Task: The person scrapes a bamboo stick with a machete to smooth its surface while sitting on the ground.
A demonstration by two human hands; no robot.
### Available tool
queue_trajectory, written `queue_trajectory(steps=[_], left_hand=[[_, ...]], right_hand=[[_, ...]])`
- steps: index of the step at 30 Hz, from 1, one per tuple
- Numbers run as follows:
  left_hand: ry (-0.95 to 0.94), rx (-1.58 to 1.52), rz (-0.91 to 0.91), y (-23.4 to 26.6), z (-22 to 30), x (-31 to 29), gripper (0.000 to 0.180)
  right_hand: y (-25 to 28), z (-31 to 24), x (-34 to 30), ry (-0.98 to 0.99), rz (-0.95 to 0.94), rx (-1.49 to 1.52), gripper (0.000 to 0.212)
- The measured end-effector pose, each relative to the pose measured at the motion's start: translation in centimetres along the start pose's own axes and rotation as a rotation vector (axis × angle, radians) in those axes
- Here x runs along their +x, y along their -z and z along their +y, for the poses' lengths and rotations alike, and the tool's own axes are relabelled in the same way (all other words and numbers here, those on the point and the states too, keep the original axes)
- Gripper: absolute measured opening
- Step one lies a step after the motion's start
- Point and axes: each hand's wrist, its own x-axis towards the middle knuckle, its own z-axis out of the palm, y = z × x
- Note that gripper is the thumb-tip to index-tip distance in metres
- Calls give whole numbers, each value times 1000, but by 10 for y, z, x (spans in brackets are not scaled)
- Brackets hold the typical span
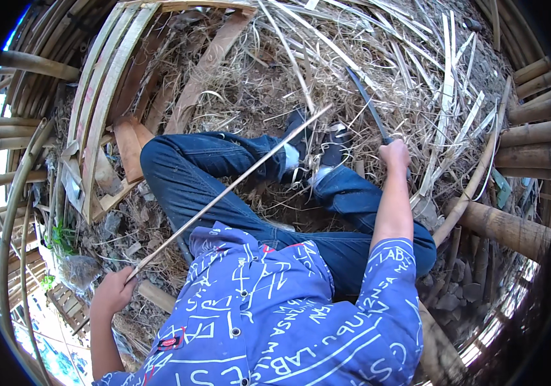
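My left hand (113, 293), low at the left, is closed round the near end of a long thin bamboo strip (227, 192). The strip slants up and to the right across my bent legs, its far end above my shoes. On the right, my right hand (395, 156) grips the handle of a long knife (367, 100). Its dark narrow blade points up and to the left over the shavings, apart from the strip. Most of the handle is hidden by my fingers.
Curly bamboo shavings (249, 83) cover the ground ahead. Split strips (448, 90) lie at the right. A slatted wooden frame (105, 83) leans at the left. A thick bamboo pole (513, 230) lies by my right knee, and bamboo fencing (539, 154) rises on both sides.
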Motion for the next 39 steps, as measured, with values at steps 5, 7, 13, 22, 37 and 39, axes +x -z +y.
queue_trajectory(steps=[5, 7, 13, 22, 37, 39], left_hand=[[-114, -71, 10, -9, 25, 13, 19], [-182, -157, -62, -3, 44, 28, 18], [-311, -261, -60, 5, 90, 81, 18], [-611, -298, -5, -27, 141, 156, 20], [-470, -120, 58, -67, 174, 185, 28], [-478, -98, 69, -68, 180, 187, 28]], right_hand=[[-10, 5, -12, 82, 57, 78, 36], [-12, 7, -19, 127, 74, 130, 36], [7, 13, -28, 5, -9, 1029, 17], [26, 33, -131, -90, -230, 1770, 10], [-6, -15, -235, -158, -588, 1849, 7], [-12, -23, -248, -13, -601, 1562, 7]])
